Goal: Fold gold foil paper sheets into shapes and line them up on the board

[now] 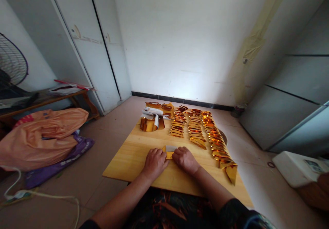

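Observation:
Between my two hands, low over the wooden board, lies a small sheet of gold foil paper (169, 154), partly folded, with its pale back showing at the far side. My left hand (155, 161) is closed on its left end. The right end is gripped by my right hand (185, 158), whose fingers are curled. Beyond them stand rows of folded gold foil pieces (197, 128), the longest row (215, 138) running down the right side. At the back left, curled gold foil sheets (148, 124) lie beside white rolled paper (153, 111).
The wooden board (128, 153) sits in front of me at lap height. On the left floor are an orange bag (43, 136), a purple bag (61, 160) and a cable (48, 195). A white box (298, 167) stands to the right, near a fridge-like grey cabinet (288, 102).

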Action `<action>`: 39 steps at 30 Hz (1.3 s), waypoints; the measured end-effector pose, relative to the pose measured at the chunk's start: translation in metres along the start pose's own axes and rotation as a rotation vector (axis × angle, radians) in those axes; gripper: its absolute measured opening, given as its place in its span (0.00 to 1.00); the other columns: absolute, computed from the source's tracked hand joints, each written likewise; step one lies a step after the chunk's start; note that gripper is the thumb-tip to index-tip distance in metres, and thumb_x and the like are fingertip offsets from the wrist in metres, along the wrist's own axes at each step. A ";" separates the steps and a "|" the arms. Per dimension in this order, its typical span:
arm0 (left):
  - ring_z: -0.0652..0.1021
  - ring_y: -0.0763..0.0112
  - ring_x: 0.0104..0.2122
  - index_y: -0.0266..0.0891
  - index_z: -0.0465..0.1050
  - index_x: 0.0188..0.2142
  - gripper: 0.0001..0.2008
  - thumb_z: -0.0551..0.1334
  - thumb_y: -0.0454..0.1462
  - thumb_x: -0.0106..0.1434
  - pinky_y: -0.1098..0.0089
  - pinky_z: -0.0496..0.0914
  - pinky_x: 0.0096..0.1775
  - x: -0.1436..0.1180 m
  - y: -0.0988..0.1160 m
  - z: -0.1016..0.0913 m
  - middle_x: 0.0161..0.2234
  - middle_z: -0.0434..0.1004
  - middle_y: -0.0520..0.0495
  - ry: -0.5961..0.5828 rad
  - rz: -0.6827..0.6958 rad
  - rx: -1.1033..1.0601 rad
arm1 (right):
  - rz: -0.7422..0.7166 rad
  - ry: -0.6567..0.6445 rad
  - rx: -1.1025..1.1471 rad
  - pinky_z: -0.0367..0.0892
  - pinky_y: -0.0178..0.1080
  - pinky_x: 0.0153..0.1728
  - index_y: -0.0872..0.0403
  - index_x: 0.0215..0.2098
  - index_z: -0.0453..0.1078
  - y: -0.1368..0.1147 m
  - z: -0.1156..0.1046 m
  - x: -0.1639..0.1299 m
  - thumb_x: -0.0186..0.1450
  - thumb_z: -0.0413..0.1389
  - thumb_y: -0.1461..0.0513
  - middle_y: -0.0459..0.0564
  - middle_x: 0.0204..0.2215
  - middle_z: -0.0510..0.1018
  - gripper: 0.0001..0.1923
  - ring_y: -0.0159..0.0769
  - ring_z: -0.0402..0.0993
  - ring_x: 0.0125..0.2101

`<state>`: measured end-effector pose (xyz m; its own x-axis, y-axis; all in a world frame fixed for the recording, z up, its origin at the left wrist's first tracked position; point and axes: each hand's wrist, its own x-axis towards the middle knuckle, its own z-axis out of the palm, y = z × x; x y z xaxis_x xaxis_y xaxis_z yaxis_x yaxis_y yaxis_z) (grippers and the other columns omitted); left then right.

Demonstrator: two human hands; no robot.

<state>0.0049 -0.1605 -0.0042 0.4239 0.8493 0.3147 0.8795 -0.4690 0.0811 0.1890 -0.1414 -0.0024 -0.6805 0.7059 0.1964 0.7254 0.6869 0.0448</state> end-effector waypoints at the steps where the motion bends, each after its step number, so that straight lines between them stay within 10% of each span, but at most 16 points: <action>1: 0.73 0.61 0.36 0.39 0.73 0.31 0.08 0.61 0.41 0.60 0.62 0.64 0.38 0.000 0.001 0.000 0.31 0.74 0.43 -0.006 -0.006 0.011 | 0.004 0.002 0.000 0.52 0.37 0.32 0.54 0.29 0.71 0.000 0.001 0.000 0.67 0.51 0.63 0.49 0.28 0.73 0.11 0.34 0.64 0.31; 18: 0.72 0.67 0.30 0.38 0.71 0.27 0.11 0.54 0.34 0.64 0.64 0.61 0.37 -0.002 -0.004 0.010 0.27 0.74 0.46 0.137 0.079 0.071 | 0.003 0.139 -0.002 0.50 0.38 0.36 0.53 0.29 0.69 0.000 0.014 -0.001 0.68 0.50 0.62 0.47 0.28 0.73 0.10 0.34 0.62 0.32; 26: 0.74 0.67 0.32 0.41 0.71 0.44 0.11 0.54 0.30 0.63 0.59 0.61 0.46 -0.004 -0.004 0.012 0.30 0.75 0.48 0.076 0.056 0.105 | 0.076 0.143 0.053 0.51 0.37 0.36 0.53 0.31 0.70 0.012 0.015 -0.013 0.69 0.48 0.62 0.47 0.29 0.73 0.11 0.34 0.63 0.33; 39: 0.75 0.64 0.43 0.40 0.73 0.36 0.10 0.54 0.30 0.61 0.54 0.57 0.55 -0.007 -0.008 0.007 0.43 0.76 0.43 -0.007 0.033 -0.049 | 0.140 0.175 0.414 0.56 0.37 0.40 0.52 0.33 0.72 0.016 0.021 -0.011 0.64 0.54 0.64 0.48 0.34 0.75 0.04 0.35 0.66 0.38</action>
<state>-0.0038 -0.1607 -0.0137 0.4538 0.8350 0.3112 0.8535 -0.5076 0.1173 0.2054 -0.1346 -0.0240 -0.5257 0.7813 0.3363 0.6824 0.6234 -0.3816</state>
